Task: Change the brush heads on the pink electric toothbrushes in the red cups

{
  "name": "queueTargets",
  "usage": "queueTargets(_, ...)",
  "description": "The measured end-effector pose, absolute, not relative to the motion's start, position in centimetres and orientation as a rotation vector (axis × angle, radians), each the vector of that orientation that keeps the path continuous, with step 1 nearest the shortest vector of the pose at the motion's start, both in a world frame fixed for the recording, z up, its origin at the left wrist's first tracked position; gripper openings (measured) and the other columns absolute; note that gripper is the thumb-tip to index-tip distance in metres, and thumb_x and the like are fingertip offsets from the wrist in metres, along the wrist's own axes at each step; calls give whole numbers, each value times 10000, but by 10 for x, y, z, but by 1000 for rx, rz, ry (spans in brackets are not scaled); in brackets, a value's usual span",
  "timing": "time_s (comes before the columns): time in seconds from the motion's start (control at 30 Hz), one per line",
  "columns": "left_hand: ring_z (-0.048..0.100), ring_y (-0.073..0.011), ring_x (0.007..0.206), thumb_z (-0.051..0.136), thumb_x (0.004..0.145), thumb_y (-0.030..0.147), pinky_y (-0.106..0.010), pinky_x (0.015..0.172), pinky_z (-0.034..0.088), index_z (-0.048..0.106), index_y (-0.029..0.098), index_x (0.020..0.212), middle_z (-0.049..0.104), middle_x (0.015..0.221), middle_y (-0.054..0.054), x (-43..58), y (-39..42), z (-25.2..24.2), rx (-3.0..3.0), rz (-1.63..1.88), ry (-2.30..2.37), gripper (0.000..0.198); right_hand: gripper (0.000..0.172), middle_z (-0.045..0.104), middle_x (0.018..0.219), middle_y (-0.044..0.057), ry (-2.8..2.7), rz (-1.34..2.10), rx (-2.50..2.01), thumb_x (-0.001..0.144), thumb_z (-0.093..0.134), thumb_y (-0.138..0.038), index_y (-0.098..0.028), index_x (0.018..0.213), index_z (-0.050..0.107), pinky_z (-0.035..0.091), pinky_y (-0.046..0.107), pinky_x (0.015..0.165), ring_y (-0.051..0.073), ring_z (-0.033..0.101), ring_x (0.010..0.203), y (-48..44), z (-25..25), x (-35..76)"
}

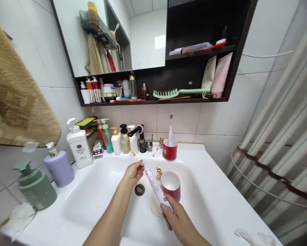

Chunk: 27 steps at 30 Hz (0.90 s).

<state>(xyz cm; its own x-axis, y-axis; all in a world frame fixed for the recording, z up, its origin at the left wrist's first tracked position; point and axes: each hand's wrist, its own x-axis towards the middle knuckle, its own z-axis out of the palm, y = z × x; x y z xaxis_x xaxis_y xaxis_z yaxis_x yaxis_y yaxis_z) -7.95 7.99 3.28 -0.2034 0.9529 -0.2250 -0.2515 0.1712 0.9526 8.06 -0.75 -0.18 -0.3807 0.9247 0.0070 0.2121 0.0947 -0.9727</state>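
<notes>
Over the sink basin, my right hand is wrapped round the pale pink handle of an electric toothbrush, tilted with its top toward my left hand. A white brush head with a yellow tip is pinched in the fingers of my left hand, close to the handle's top end. Whether the two parts are joined there I cannot tell. Just beyond the handle, a red cup with a white inside and a gold ornament handle stands in the basin, with some whitish liquid in it.
Another red cup with a pink toothbrush stands on the back ledge, right of the black faucet. Several pump bottles line the back and left rim. Low above hangs a dark cabinet; a folded curtain is on the right.
</notes>
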Motion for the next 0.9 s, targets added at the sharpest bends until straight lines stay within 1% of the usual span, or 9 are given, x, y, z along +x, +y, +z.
queueTargets(0.1,451,-41,398,501,651,159,-148,422,377,448,122,579,482,464,15,-81,67,32,420,1383,945,97,244,409,557,-53,-1694,1433,-1118,722,333,-392,-161,747,405,291,177,379,23,333,348,-8,-4,76)
queueTargets(0.17,452,-45,396,512,645,154,-151,415,374,446,124,585,481,456,17,-79,63,31,370,1386,890,94,230,403,545,-60,-1678,1473,-1122,722,333,-386,-164,705,386,273,174,366,16,324,328,-8,-4,74)
queueTargets(0.33,448,-47,407,502,651,141,-162,436,384,435,128,552,475,451,16,-79,65,26,403,1416,859,120,231,398,535,-70,-1596,1572,-1112,712,345,-397,-166,706,368,256,168,343,13,319,311,-8,-3,72)
queueTargets(0.5,441,-47,419,548,605,153,-169,445,378,438,126,534,470,456,19,-80,67,21,504,1443,887,134,235,398,531,-70,-1539,1662,-1132,712,337,-399,-168,680,356,266,172,337,16,319,308,-9,0,71)
queueTargets(0.7,428,-36,431,599,546,185,-158,459,361,456,127,531,459,456,34,-76,66,20,583,1481,917,154,225,393,537,-70,-1588,1528,-1165,711,346,-390,-166,695,362,272,170,356,13,333,322,-12,0,69)
queueTargets(0.9,415,-25,416,591,554,182,-149,452,350,430,134,504,445,448,45,-75,66,18,573,1423,928,175,224,394,535,-71,-1548,1583,-1154,715,333,-389,-170,676,353,272,175,346,11,321,302,-14,0,69)
